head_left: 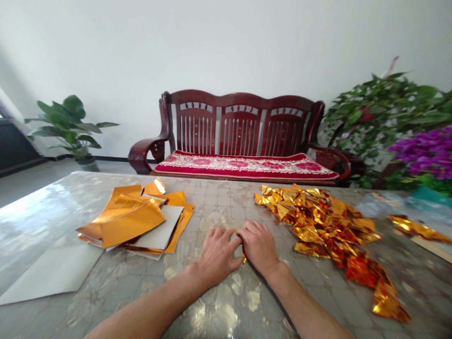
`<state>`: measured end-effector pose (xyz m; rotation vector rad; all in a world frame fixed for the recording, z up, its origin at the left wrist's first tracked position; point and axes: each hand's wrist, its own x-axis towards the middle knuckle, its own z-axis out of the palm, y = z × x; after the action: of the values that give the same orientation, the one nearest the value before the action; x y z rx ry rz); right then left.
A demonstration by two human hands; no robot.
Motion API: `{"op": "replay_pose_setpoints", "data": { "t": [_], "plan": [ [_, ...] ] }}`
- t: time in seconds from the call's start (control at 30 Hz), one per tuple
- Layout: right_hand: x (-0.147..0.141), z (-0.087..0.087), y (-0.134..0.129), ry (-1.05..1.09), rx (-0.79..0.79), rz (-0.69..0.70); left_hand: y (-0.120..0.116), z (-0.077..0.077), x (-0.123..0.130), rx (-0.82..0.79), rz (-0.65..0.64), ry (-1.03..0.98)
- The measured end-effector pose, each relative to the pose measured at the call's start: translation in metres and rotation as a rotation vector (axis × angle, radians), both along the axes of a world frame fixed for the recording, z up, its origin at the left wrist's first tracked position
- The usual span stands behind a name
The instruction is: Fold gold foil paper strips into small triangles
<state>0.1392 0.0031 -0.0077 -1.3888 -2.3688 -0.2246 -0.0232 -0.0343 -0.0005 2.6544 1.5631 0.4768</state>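
My left hand (pixel 218 254) and my right hand (pixel 259 246) meet low over the middle of the table. Between them a small piece of gold foil paper (pixel 244 257) shows, mostly covered by my fingers. Both hands are closed on it, with fingers bent and pressed together. To the left lies a loose stack of gold foil sheets (pixel 132 221), some with their pale backs up. On the right is a heap of folded gold foil pieces (pixel 314 216), with several trailing toward the near right.
A pale sheet (pixel 52 273) lies at the table's left. Clear plastic wrapping (pixel 381 203), another foil piece (pixel 420 228) and a flat wooden strip (pixel 432 248) are at the right. Beyond the table (pixel 208 188) stand a wooden bench (pixel 240 127) and potted plants (pixel 67 125).
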Motion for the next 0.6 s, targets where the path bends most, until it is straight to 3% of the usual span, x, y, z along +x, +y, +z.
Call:
{"op": "replay_pose_setpoints", "data": {
  "t": [0.6],
  "plan": [
    [0.001, 0.011, -0.005, -0.067, -0.078, 0.025, 0.001, -0.003, 0.000, 0.047, 0.000, 0.014]
  ]
}}
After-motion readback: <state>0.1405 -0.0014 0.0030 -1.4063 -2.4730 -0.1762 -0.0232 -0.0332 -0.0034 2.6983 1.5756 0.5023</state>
